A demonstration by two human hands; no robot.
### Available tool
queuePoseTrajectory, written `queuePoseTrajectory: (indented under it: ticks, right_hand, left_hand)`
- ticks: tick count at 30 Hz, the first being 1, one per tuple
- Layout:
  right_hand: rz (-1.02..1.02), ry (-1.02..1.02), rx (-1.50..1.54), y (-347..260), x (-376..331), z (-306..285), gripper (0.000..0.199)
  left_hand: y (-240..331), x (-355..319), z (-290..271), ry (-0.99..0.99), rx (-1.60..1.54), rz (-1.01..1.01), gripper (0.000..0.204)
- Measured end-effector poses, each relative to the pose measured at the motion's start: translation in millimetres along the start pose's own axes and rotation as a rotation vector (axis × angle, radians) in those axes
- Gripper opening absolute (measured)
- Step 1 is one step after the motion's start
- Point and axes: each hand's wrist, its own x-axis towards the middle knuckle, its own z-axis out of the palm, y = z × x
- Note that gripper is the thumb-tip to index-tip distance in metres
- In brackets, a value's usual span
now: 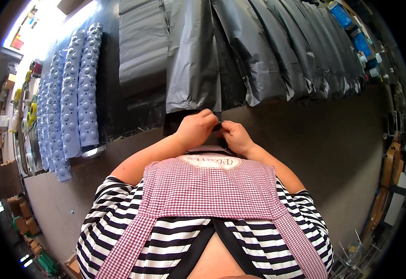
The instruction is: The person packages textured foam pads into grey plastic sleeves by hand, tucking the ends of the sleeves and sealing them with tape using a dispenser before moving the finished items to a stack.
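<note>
A long grey plastic bag (pixel 193 60) hangs toward me over the front edge of the black-covered table. At its lower right corner my left hand (pixel 196 129) is closed, fingertips pinching the dark film edge. Close beside it, my right hand (pixel 237 136) is closed too, thumb and fingers pinched on the same dark edge. The fingertips of both hands nearly meet there. Whatever lies inside the bag is hidden.
Flat grey bags (pixel 142 51) lie left of it. Several filled grey bags (pixel 254 60) line the table to the right. Bumpy blue mats (pixel 89 88) hang over the left edge, near tape rolls (pixel 32 114). Cardboard boxes (pixel 389 167) stand at the far right.
</note>
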Motion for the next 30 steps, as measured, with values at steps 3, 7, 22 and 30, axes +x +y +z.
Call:
queuePoseTrajectory:
  ticks: [3,7,22,30]
  right_hand:
    - [0.351,-0.091,0.322,31.1,-0.5,-6.4,0.014]
    - [0.43,-0.131,0.514,36.1,-2.2,-24.3,0.016]
    - [-0.774,0.315,-0.791,16.7,79.5,-46.0,0.032]
    - [-1.034,-0.008,-0.886,-16.0,116.2,-60.9,0.011]
  left_hand:
    - [9.0,-9.3,-27.1,0.112,-0.61,-0.258,0.007]
    - [-61.0,-145.7,-86.5,-0.16,-1.332,-0.77,0.011]
    - [-101.3,-2.6,-106.3,0.207,0.656,0.516,0.028]
    - [-118.6,38.7,-119.8,-0.236,0.617,0.735,0.016]
